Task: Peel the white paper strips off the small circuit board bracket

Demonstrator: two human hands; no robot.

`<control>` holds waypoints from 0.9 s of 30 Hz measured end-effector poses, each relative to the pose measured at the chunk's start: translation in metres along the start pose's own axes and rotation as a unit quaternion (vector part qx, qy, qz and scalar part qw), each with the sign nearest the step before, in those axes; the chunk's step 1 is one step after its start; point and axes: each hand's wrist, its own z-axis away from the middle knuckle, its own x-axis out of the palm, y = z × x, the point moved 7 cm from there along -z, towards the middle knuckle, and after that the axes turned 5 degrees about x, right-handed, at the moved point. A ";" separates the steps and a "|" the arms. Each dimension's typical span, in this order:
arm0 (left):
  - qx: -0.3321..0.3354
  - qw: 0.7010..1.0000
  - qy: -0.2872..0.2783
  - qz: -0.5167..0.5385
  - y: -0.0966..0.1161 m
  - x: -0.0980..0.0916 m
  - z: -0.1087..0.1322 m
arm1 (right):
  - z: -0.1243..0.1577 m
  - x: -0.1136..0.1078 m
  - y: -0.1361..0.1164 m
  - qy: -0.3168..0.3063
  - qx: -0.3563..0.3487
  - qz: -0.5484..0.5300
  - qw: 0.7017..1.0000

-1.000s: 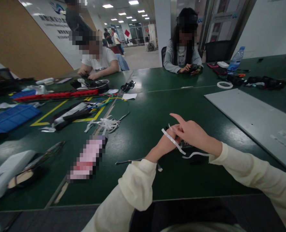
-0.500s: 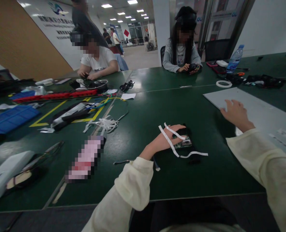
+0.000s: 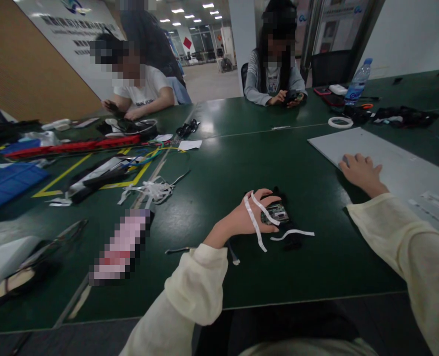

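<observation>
Near the middle of the dark green surface (image 3: 212,188), the left hand (image 3: 247,217) lies with its fingers curled loosely over a small circuit board (image 3: 276,213), steadying it rather than clenching it, and two white strips (image 3: 256,222) drape across the back of that hand. A third white strip (image 3: 291,233) lies loose on the surface just beside the board, on its right. The right hand (image 3: 358,170) is well apart from the board, resting palm down and open on the near corner of a grey panel (image 3: 390,168), gripping nothing. Judging by this, the step in hand looks like taping or strapping the board, with the left hand pinning it in place while the right is between picks; the next move seems to call for the right hand to come back to the strips and take one by its end without dragging the board from under the left fingers. Further out, a tangle of white strips (image 3: 150,190) lies to the left near yellow floor-style marking tape (image 3: 93,175), a roll of tape (image 3: 340,122) and a water bottle (image 3: 356,86) stand beyond the panel, and two other people sit at the far side of the surface, busy with their own hands
</observation>
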 end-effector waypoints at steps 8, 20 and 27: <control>0.011 0.998 0.035 0.051 0.003 -0.005 -0.004 | 0.004 -0.005 -0.005 -0.003 -0.022 0.005 1.000; 0.026 0.976 0.084 0.197 0.006 -0.018 -0.004 | 0.007 -0.010 -0.010 0.009 -0.034 0.016 0.999; 0.032 0.976 0.107 0.189 0.002 -0.031 -0.002 | 0.006 -0.005 -0.011 0.006 -0.049 0.029 0.998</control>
